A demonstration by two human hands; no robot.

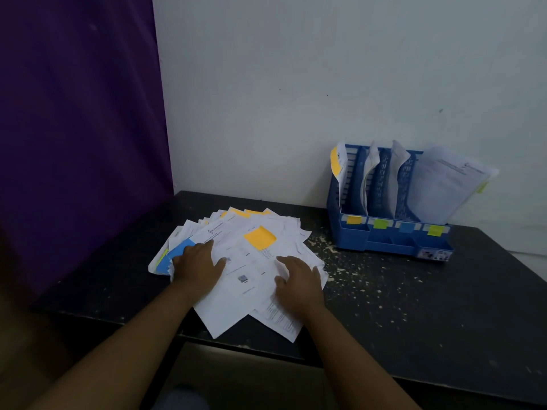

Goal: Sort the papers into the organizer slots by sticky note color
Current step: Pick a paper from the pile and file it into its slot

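A loose pile of white papers (pixel 251 270) lies spread on the black table. The top sheet carries an orange sticky note (pixel 260 237); a blue note (pixel 180 248) shows at the pile's left side. My left hand (pixel 198 266) rests flat on the left part of the pile, fingers spread. My right hand (pixel 297 281) rests on the right part, its fingers slightly bent on the top sheet. A blue organizer (pixel 390 232) stands at the back right, papers upright in its slots, with orange (pixel 353 220), green (pixel 381 224), blue (pixel 405 227) and yellow (pixel 435 230) labels on its front.
The black table (pixel 414 306) is speckled with pale flecks and meets a white wall at the back. A purple curtain (pixel 80 128) hangs along the left side. The table's front edge runs just below the pile, and some sheets overhang it.
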